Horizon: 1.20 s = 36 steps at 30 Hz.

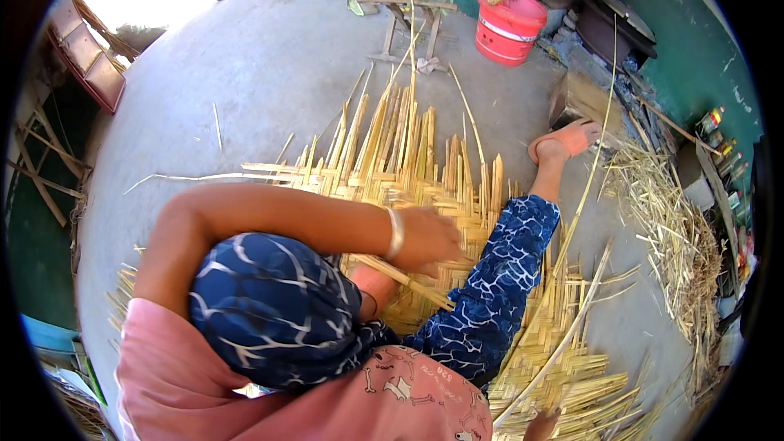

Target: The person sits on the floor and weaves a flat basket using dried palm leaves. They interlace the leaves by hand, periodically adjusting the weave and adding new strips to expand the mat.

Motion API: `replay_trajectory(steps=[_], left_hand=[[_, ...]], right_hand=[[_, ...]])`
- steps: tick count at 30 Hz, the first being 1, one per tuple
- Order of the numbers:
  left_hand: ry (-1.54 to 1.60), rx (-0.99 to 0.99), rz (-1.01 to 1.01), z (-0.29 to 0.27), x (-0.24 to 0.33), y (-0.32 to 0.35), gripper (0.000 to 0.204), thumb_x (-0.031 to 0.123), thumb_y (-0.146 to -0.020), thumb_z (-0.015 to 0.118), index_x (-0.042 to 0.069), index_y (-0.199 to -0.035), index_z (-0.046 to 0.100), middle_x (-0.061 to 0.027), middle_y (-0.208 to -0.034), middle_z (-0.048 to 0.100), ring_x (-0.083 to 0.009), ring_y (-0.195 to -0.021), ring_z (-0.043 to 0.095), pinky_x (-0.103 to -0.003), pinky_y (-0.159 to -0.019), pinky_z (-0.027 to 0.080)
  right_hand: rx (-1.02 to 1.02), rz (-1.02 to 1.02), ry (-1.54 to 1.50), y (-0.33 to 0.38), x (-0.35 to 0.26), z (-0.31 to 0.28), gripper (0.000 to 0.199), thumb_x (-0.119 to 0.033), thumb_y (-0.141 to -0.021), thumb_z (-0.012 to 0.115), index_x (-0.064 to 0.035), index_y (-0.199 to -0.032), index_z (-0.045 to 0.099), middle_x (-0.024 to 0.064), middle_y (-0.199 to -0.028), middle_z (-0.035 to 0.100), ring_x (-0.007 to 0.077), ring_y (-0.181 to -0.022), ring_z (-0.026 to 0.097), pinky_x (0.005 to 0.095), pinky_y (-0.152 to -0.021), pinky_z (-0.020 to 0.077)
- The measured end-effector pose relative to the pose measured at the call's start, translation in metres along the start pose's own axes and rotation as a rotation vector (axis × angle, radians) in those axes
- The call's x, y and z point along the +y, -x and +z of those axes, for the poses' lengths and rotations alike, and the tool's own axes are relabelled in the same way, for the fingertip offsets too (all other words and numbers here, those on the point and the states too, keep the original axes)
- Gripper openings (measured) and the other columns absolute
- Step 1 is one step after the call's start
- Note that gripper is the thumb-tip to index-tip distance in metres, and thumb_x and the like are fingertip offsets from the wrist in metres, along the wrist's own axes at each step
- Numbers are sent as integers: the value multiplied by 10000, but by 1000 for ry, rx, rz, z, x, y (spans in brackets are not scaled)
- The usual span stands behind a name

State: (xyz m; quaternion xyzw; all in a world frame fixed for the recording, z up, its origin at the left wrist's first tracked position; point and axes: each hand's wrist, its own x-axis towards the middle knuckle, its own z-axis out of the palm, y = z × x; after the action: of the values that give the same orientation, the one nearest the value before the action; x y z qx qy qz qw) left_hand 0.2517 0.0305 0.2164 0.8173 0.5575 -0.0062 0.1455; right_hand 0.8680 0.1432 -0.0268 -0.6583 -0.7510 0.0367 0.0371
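Note:
A half-woven mat of pale yellow split strips spreads under and around my legs, with loose strip ends fanning out at its far edge. My left arm, with a bangle at the wrist, reaches over my bent left knee. My left hand is low over the weave, its fingers smeared by motion. Just below it, a thick strip slants across the mat. At the lower edge, only part of my right hand shows, near the weave and a long loose strip; its fingers are mostly hidden.
My right foot is stretched out beside a wooden block. Straw and strip scraps lie along the right wall, near several bottles. A red bucket and a small wooden stool stand at the back.

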Motion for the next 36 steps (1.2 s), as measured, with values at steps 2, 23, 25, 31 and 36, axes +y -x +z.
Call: replay_trajectory(steps=[2,23,25,31,36], left_hand=[[183,-259,-195,-23,-2,23,381,357,-799,581,94,-1075,593,-143,-1052,606,-312,-1016,569,-429,-856,441],[480,-319,-720,127,19,63,360,287,-856,513,23,-1092,573,-190,-1031,608,-333,-1002,579,-415,-854,451],[606,90,-927,184,10,46,349,233,-864,495,17,-1135,529,-193,-1069,584,-323,-1029,562,-412,-876,439],[430,787,-949,233,17,32,336,128,-882,454,-4,-1191,454,-203,-1112,534,-305,-1075,522,-393,-932,407],[541,977,-758,250,37,27,294,156,-884,452,-23,-1113,492,-191,-1059,542,-309,-1026,530,-367,-928,407]], right_hand=[[276,-65,114,4,-24,-10,407,-139,-882,526,27,-1245,444,214,-1133,559,334,-1062,534,428,-912,435],[-648,-1090,-200,26,-460,-51,369,-234,-875,528,-63,-1200,489,241,-892,630,415,-784,614,499,-661,482],[-651,-1066,-211,23,-462,-48,348,-234,-886,521,-63,-1189,505,242,-871,627,419,-791,607,492,-674,478],[-477,-1180,-242,24,-504,-79,308,-217,-900,491,-66,-1165,536,239,-845,624,423,-763,600,497,-664,469],[-377,-1219,-407,26,-532,-92,301,-194,-901,484,-64,-1164,547,238,-828,623,426,-748,597,485,-644,469]])
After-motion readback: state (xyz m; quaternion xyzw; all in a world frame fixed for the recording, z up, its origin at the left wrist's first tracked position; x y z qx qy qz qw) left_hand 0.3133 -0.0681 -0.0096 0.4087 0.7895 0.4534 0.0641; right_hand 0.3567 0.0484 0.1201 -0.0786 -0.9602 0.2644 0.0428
